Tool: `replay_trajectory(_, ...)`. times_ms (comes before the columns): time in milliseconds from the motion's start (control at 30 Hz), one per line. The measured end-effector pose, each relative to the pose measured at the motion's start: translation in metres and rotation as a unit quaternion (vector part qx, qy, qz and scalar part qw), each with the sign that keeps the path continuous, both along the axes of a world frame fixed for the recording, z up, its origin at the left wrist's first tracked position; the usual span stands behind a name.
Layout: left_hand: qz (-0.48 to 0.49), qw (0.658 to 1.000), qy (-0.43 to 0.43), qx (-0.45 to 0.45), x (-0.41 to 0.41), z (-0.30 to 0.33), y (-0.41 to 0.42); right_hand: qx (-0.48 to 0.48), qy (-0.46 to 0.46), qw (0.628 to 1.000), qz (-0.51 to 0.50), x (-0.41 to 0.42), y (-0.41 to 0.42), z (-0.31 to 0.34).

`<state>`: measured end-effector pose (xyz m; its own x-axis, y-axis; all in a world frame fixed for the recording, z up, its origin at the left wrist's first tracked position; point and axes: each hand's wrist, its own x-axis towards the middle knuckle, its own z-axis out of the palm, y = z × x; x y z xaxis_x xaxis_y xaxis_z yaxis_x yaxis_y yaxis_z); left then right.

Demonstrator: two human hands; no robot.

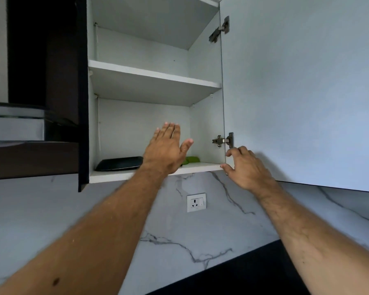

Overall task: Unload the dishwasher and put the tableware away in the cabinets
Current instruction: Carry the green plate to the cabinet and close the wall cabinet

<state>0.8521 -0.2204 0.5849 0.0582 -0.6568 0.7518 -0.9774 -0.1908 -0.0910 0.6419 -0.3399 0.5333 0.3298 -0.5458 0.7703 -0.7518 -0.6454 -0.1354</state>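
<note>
While both arms reach up toward the open wall cabinet [153, 86], neither of the hands carries any tableware. The left hand [165, 149] is raised in front of the bottom compartment with its fingers straight and close together, thumb spread to the right, back of the hand toward the camera; it holds nothing. The right hand [246, 168] sits at the lower right corner of the cabinet, its fingers loosely bent against the bottom edge of the open door [296, 92] just below the lower hinge [223, 141]; whether it truly grips the door edge or only touches it I cannot tell.

On the bottom shelf [200, 167] lies a black plate [119, 163], flat, its long axis running left to right along the shelf front, its right end hidden behind the left wrist. Just to the right of that wrist a green item [192, 159] rests on the same shelf, mostly covered, so its shape stays unclear. The middle shelf [153, 76] sits above.

Below the cabinet a white socket [196, 202] is set in the marble-patterned wall [179, 231], and a dark desk [254, 271] edge shows at lower right
</note>
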Motion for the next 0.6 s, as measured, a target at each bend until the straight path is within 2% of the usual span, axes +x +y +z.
replay_trajectory(267, -0.033, 0.999, -0.008, 0.013, -0.031, -0.024, 0.015, -0.018, -0.012, 0.998, -0.063, -0.056, 0.045, 0.016)
replay_trajectory(600, -0.098, 0.995, -0.012, -0.007, -0.107, -0.021, 0.017, -0.101, -0.041, 0.984, -0.138, -0.144, 0.087, 0.056)
